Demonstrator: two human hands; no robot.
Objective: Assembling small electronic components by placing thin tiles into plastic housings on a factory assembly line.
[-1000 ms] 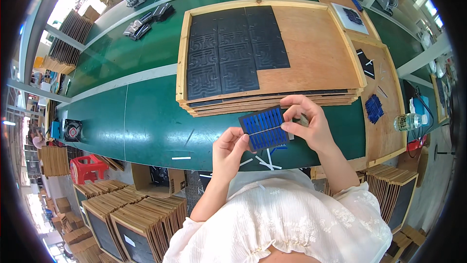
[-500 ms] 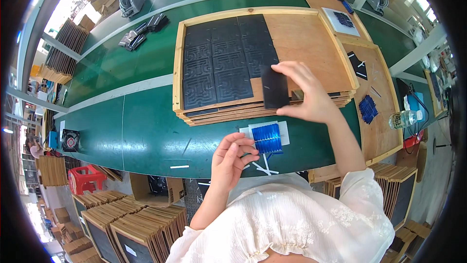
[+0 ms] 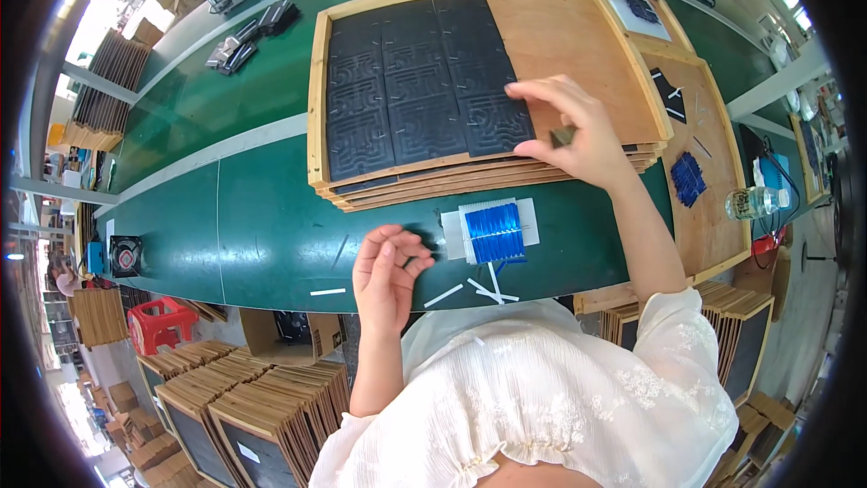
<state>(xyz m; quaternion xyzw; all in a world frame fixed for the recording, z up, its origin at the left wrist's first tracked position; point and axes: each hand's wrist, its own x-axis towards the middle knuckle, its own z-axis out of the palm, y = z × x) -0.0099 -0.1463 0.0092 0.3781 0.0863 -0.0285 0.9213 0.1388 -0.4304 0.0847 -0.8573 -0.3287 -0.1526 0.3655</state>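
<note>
My right hand is over the wooden-framed tray, thumb and fingers spread. Its fingertips are at the right edge of a black patterned panel, which lies flat at the lower end of the third column. A small dark patch shows by the palm; I cannot make out what it is. My left hand hovers over the front of the green table, fingers loosely curled and apart, nothing visible in them. To its right, a bundle of blue strips lies on a white pad.
Several white strips lie at the table's front edge. On the right, a wooden board holds another blue bundle and a clear bottle. Dark pieces are piled at the back left, and a small fan stands at the left end.
The black panel in my right hand has come down into the tray beside the others, and the fingers have spread. My left hand has moved left, away from the blue bundle.
</note>
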